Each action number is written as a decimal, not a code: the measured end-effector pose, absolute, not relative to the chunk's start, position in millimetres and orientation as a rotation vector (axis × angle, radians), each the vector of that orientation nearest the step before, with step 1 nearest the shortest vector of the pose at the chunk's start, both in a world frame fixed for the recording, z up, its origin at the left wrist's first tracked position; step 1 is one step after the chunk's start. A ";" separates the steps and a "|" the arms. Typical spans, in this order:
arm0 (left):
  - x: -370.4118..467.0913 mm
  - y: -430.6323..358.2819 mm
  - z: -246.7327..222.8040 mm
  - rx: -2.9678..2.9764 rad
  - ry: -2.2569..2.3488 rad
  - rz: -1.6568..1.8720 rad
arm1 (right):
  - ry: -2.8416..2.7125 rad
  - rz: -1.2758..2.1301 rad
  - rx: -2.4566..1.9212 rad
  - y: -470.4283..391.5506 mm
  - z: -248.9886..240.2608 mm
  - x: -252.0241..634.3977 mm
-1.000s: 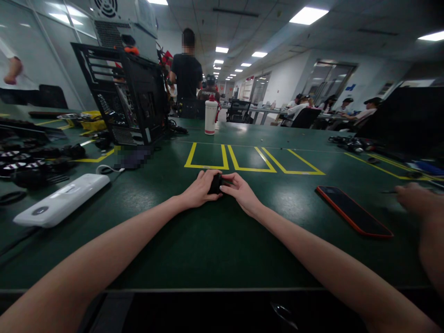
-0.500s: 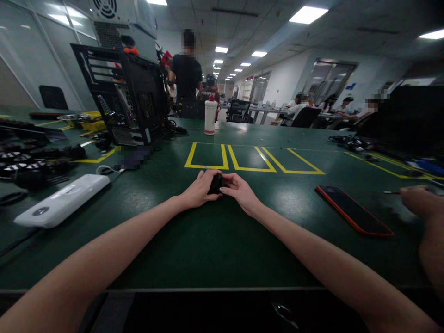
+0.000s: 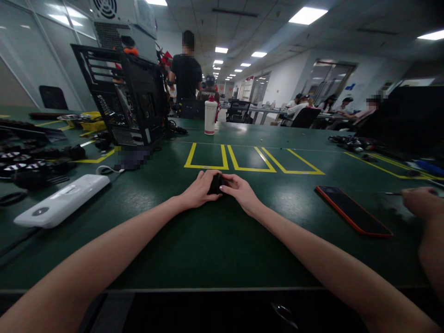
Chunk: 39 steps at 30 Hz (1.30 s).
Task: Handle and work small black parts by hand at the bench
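Both hands meet at a small black block-like object [image 3: 215, 184] over the middle of the green table [image 3: 222, 249]. My left hand [image 3: 197, 190] is closed around its left side, thumb below and fingers over the top. From the other side, my right hand [image 3: 243, 193] pinches its right edge between thumb and fingers. Much of the object is covered by the fingers, so its exact kind does not show. Just beyond the hands lie yellow tape outlines [image 3: 208, 167] on the tabletop.
A phone with an orange edge [image 3: 354, 212] lies at right, near another person's hand [image 3: 421, 202]. At left are a white elongated device [image 3: 64, 200], an open black computer case [image 3: 138, 99] and dark cables. A white bottle [image 3: 210, 116] stands at the back.
My hands and the black object stay almost exactly in place. At the right edge, the other person's hand has shifted very slightly.
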<state>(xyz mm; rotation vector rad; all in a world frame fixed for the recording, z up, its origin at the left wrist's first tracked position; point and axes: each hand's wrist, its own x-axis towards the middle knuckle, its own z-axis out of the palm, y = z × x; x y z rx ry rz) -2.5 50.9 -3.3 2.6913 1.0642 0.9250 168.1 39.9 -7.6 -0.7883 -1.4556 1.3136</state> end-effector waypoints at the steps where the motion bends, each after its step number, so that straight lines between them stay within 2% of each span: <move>1: -2.5 50.9 -3.3 2.694 1.062 0.925 | -1.459 1.322 -0.768 39.0 -7.6 168.1; 10: -1.4 51.2 -3.1 2.709 1.061 0.937 | -1.486 1.189 -0.795 38.5 -7.3 166.3; 19: -2.6 51.4 -4.1 2.694 1.060 0.940 | -1.500 1.302 -0.765 37.7 -8.0 168.1; 29: -1.3 50.5 -4.8 2.685 1.075 0.950 | -1.548 1.156 -0.833 42.5 -14.6 168.3; 35: -11.7 65.8 -4.6 2.537 1.261 0.870 | -1.769 0.817 -1.168 38.6 -10.6 171.6; 39: -22.0 81.9 -5.5 2.321 1.339 0.702 | -1.807 0.748 -1.279 32.0 -3.4 168.8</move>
